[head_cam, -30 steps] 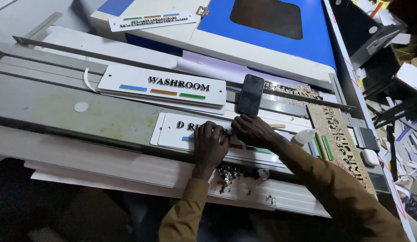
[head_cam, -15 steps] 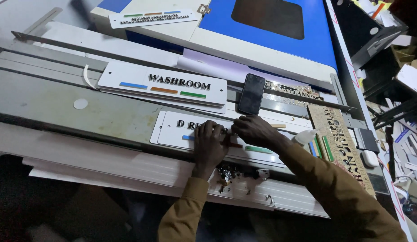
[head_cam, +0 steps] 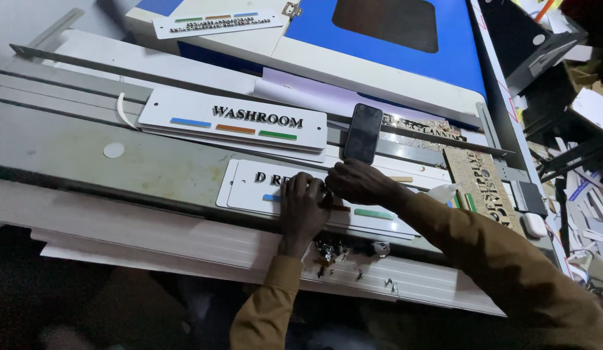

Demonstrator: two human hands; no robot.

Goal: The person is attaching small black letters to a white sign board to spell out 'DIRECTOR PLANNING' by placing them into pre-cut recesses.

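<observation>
You are looking at a scene lit from above and ahead of your hands: the white sign plate under your left hand and right hand reads bright and sharp. Beyond your hands, the blue machine lid shows soft glare. Below your wrists everything falls into deep shadow, and your brown sleeves blur there. Straight rails bow slightly toward the frame edges.

Materials, bench view

Sign under both hands: smooth white plastic, slight sheen, raised glossy black letters. Upper sign same. Bench: dull grey metal, scuffed. Phone: glossy black glass. Cut panel: matt raw wood. Machine lid: glossy blue, white trim. Sleeves: matt brown cloth.
</observation>
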